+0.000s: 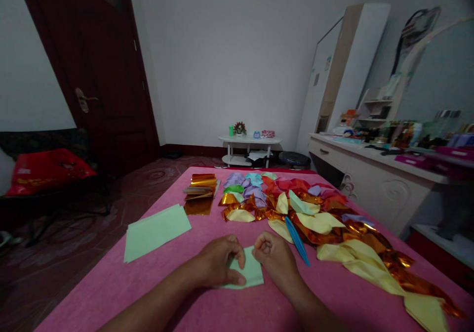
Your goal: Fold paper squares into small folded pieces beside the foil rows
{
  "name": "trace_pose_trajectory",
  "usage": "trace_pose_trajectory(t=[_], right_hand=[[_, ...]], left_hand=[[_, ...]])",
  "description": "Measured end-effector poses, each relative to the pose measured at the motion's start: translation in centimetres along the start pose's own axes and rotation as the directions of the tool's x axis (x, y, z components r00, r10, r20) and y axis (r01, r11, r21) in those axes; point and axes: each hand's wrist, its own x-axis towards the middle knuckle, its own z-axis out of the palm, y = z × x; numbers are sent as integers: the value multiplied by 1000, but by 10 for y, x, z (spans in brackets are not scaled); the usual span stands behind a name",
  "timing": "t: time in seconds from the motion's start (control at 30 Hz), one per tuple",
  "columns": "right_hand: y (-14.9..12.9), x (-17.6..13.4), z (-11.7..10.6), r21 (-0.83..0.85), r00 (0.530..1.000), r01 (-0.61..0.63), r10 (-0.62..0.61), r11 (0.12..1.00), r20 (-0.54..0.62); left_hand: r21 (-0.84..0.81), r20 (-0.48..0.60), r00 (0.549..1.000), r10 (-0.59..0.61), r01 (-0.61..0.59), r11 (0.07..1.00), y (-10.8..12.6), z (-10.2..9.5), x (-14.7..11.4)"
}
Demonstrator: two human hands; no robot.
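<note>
A folded sheet of pale green paper (255, 274) lies on the pink-covered table close in front of me. My left hand (219, 263) grips its left part, with curved fingers on top and the thumb along the near edge. At the far right corner, my right hand (276, 258) pinches the paper with curled fingers. Left of the hands rests a stack of flat green sheets (158, 232). Beyond my right hand is a slim, pointed blue object (297, 240), its kind unclear. Folded yellow paper pieces (321, 223) lie among shiny orange foil ones (370, 238).
A pile of gold foil sheets (200, 193) sits at the far left of the pink table (111, 292). Purple folded papers (255, 196) and red ones (285, 186) cover the far right. Beyond are a small white table (250, 139), a dresser (374, 169) and a red bag (52, 170).
</note>
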Motion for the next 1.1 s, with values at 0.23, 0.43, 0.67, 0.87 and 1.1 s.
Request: trace_pose_trajectory(t=[0.23, 0.43, 0.67, 0.87, 1.1], right_hand=[[-1, -1, -1, 17, 1000, 11, -11, 1000, 20], [0, -1, -1, 16, 1000, 12, -12, 1000, 8], [-6, -4, -2, 103, 999, 50, -48, 993, -18], [-13, -7, -9, 219, 994, 99, -87, 971, -63], [-20, -6, -10, 388, 998, 66, -60, 920, -26]], left_hand=[[-16, -45, 992, 117, -117, 993, 0, -2, -10], [-256, 78, 980, 186, -160, 953, -10, -18, -16], [-3, -388, 922, 4, -6, 1000, -15, 8, 4], [-256, -303, 938, -167, 88, 963, -13, 3, -3], [-436, -355, 913, -199, 26, 900, -11, 6, -4]])
